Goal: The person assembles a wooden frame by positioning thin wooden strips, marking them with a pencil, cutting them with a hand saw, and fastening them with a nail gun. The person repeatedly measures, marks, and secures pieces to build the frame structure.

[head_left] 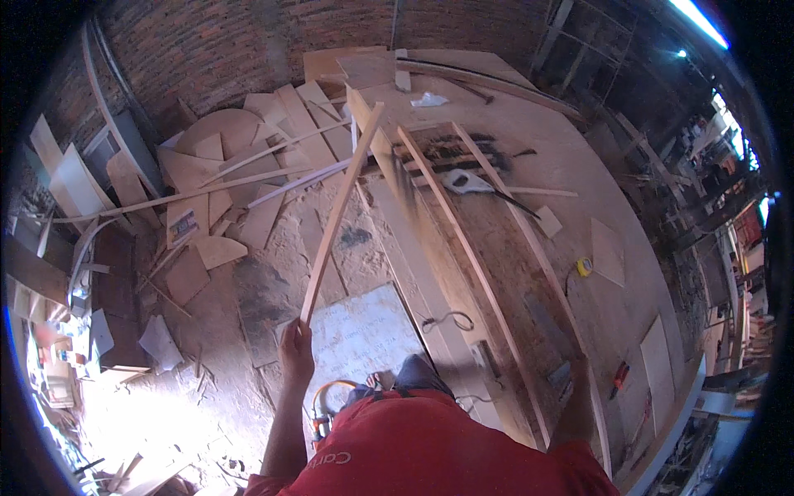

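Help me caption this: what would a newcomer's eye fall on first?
Probably the person's bright red cloth shirt at the bottom centre. Next, the long, straight, tan wooden strip gripped in the left hand, slanting up toward the middle, and the small yellow tape measure at right.

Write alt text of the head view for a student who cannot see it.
A person's left hand holds a long wooden strip by its near end. The right hand is at another strip, its grip unclear; a yellow tape measure lies beyond, wood offcuts at left.

Two hands [296,347], at least six wood strips [339,213].
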Demonstrator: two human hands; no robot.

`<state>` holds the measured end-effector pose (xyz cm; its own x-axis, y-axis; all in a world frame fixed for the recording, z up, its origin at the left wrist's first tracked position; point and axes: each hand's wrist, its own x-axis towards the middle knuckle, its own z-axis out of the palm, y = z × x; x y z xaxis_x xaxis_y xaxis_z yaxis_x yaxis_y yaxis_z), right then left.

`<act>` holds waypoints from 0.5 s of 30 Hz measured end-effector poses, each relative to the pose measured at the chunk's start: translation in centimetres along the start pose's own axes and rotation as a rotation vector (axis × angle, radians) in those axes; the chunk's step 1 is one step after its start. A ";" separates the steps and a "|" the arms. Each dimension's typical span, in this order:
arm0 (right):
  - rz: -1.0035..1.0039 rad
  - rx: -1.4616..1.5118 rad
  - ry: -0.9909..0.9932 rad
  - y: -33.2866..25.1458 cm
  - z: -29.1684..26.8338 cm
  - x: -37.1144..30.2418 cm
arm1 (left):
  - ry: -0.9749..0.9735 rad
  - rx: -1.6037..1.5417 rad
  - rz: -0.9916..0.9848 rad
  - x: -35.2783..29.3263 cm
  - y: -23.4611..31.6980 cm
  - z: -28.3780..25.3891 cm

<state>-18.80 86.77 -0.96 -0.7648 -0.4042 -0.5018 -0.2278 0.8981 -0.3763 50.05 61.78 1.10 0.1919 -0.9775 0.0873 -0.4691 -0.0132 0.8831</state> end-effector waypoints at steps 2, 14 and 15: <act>0.087 -0.117 0.181 0.0 1.3 1.6 | 0.049 -0.128 0.043 1.4 -2.8 0.5; -0.694 0.246 0.591 -29.7 12.7 18.2 | -0.018 -0.020 -0.244 16.2 1.1 6.6; -0.914 0.395 0.561 -32.9 13.8 19.5 | -0.018 -0.021 -0.257 17.7 1.2 7.4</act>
<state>-17.90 46.94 -9.14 -0.5945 -0.6547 0.4667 -0.7076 0.1504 -0.6905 46.56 42.92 0.29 0.2873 -0.9462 -0.1492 -0.3889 -0.2575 0.8846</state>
